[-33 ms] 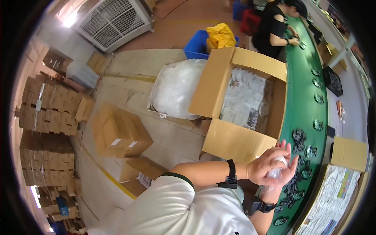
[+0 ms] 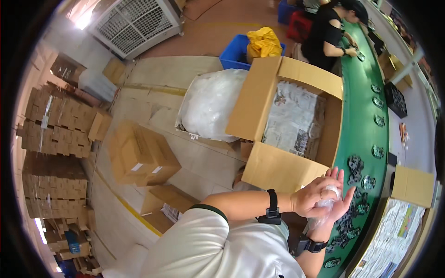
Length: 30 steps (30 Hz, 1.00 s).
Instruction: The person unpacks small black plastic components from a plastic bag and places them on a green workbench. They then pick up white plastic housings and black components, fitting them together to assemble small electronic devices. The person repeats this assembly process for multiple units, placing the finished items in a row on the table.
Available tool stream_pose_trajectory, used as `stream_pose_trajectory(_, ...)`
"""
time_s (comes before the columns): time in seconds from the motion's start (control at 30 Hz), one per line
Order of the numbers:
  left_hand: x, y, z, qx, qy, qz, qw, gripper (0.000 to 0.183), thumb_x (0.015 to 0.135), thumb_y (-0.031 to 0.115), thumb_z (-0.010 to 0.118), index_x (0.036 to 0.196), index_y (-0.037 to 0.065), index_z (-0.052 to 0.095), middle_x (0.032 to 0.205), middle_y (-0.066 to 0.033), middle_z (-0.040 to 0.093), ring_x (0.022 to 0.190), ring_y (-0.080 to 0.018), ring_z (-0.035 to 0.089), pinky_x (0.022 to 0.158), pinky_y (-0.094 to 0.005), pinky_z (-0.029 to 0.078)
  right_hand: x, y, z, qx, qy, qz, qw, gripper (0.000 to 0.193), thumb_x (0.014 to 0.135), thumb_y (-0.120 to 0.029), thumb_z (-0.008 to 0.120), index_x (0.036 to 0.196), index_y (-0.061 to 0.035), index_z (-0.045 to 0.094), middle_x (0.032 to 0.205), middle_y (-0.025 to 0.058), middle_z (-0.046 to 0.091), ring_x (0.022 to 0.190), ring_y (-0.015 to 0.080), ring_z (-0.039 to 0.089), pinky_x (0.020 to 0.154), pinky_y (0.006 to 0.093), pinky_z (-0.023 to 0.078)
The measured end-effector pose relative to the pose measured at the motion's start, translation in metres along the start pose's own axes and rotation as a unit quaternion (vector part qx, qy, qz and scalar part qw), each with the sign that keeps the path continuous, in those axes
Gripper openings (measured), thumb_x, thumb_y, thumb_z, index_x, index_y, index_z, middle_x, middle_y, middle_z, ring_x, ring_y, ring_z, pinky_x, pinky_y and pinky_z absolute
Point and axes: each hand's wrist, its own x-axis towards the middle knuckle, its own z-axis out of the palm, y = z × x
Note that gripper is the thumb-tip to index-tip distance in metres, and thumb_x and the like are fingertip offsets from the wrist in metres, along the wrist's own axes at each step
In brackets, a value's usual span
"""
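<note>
My left hand (image 2: 307, 199) reaches in from the left, its fingers curled over a crumpled clear plastic bag (image 2: 328, 202). Under and beside the bag is my right hand (image 2: 342, 209), palm up, with the bag pressed between both hands. Whether anything sits inside the bag I cannot make out. Both hands are above the near edge of a green conveyor belt (image 2: 351, 139), close to the front flap of an open carton (image 2: 278, 169). Flat white printed packets (image 2: 291, 118) fill that carton. Dark clusters of small parts (image 2: 355, 169) and round glassy pieces (image 2: 368, 182) lie on the belt beyond my hands.
Left of the carton stands a container heaped with clear plastic bags (image 2: 211, 104). A blue bin (image 2: 232, 54) holds a yellow bag. Closed cartons (image 2: 143, 153) stand on the floor. Another packet-filled box (image 2: 412, 185) is at the right. A co-worker (image 2: 322, 39) works farther up the belt.
The view has shifted slightly, so the carton and belt appear a little farther right. Both hands keep hold of the plastic bag, which is crumpled somewhat differently between them.
</note>
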Motion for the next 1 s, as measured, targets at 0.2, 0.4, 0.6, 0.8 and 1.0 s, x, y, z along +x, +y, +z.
stream_pose_trajectory(0.2,-0.007,-0.069,-0.106,-0.068,0.213,-0.25,0.942,0.021,0.088,0.009,0.07,0.106,0.006,0.06,0.095,-0.0062,0.066,0.084,-0.0188,0.066,0.075,-0.035,0.054,0.034,0.118,0.007,-0.258,0.031,-0.066,0.963,0.075,0.103,-0.056,0.038,0.151,-0.0002,0.031,0.148,0.0167,0.045,0.138,0.0305,0.043,0.117,0.0445,0.031)
stream_pose_trajectory(0.4,-0.054,-0.099,-0.145,-0.141,0.295,-0.366,0.871,0.012,0.098,0.017,0.061,0.104,0.007,0.058,0.092,-0.0038,0.063,0.081,-0.012,0.062,0.072,-0.0308,0.053,0.008,0.152,-0.13,-0.632,-0.122,0.285,0.711,0.02,0.094,-0.009,0.063,0.113,0.0003,0.063,0.101,0.0086,0.07,0.084,0.0227,0.068,0.075,0.0339,0.055)
stream_pose_trajectory(0.6,-0.121,-0.065,-0.04,-0.273,0.022,-0.418,0.866,0.012,0.076,0.008,0.061,0.087,0.005,0.063,0.081,-0.0121,0.068,0.076,-0.0282,0.067,0.073,-0.0393,0.052,-0.033,0.052,-0.196,-0.896,-0.215,0.248,0.299,0.044,0.091,-0.024,0.068,0.128,-0.003,0.058,0.124,0.0107,0.063,0.114,0.0242,0.059,0.098,0.0422,0.046)
stream_pose_trajectory(0.8,-0.13,-0.104,-0.068,-0.111,0.105,-0.399,0.904,0.008,0.078,0.009,0.061,0.083,0.004,0.065,0.078,-0.0168,0.067,0.073,-0.035,0.067,0.069,-0.0417,0.053,-0.1,0.013,-0.216,-0.815,0.142,0.32,0.462,0.023,0.09,-0.013,0.068,0.109,-0.0003,0.068,0.089,0.0079,0.072,0.079,0.0159,0.066,0.075,0.0291,0.053)
stream_pose_trajectory(1.0,-0.172,-0.151,-0.285,0.326,0.392,-0.392,0.766,0.048,0.088,0.008,0.065,0.13,-0.004,0.045,0.123,-0.0236,0.054,0.122,-0.0368,0.05,0.103,-0.0437,0.041,-0.145,0.099,-0.221,-0.646,0.181,0.409,0.618,0.02,0.094,-0.013,0.064,0.108,0.0012,0.068,0.089,0.0057,0.07,0.076,0.0133,0.063,0.069,0.027,0.05)
